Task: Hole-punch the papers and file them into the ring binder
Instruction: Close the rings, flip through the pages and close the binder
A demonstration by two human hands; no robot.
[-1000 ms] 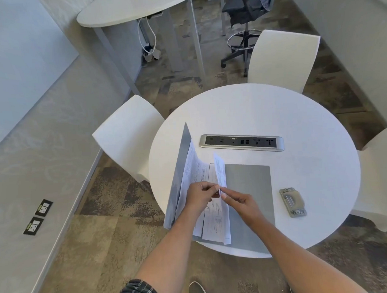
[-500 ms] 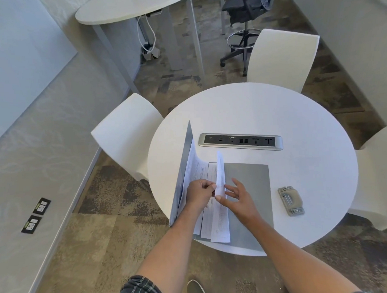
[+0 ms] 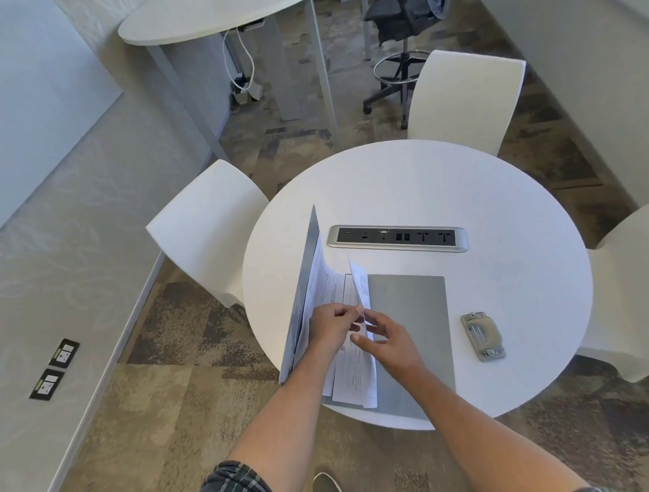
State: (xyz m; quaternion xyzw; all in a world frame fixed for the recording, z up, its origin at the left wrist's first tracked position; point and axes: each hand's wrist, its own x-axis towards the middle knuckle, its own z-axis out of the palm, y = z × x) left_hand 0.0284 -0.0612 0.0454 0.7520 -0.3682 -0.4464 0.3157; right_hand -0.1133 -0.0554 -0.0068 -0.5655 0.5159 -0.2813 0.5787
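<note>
your left hand (image 3: 331,324) is over the open ring binder (image 3: 410,316), fingers curled and pinching the edge of one raised sheet (image 3: 359,281) near its middle. that sheet stands nearly upright along the binder's spine line, top corner tilted toward 12 o'clock. your right hand (image 3: 387,341) sits just at 3 o'clock of the left one, fingers loosely spread and relaxed, fingertips beside the same sheet; can't tell if they actually touch it, it grips nothing clearly.

binder lies at the 6 o'clock side of the round white table (image 3: 498,210), its right cover flat and grey, its left cover (image 3: 305,279) tipped up almost vertical. the papers (image 3: 353,377) are inside, fanned between the covers, lower edges reaching the table's near rim. rings are hidden by paper and hands.

hole punch (image 3: 482,336) rests flat at 3 o'clock of the binder, apart from it. power strip panel (image 3: 397,238) is set in the table top at 12 o'clock of the binder. white chairs (image 3: 208,227) stand at 9, 1 and 3 o'clock of the table. second table (image 3: 204,14) and a black office chair (image 3: 405,14) far off toward 12.
</note>
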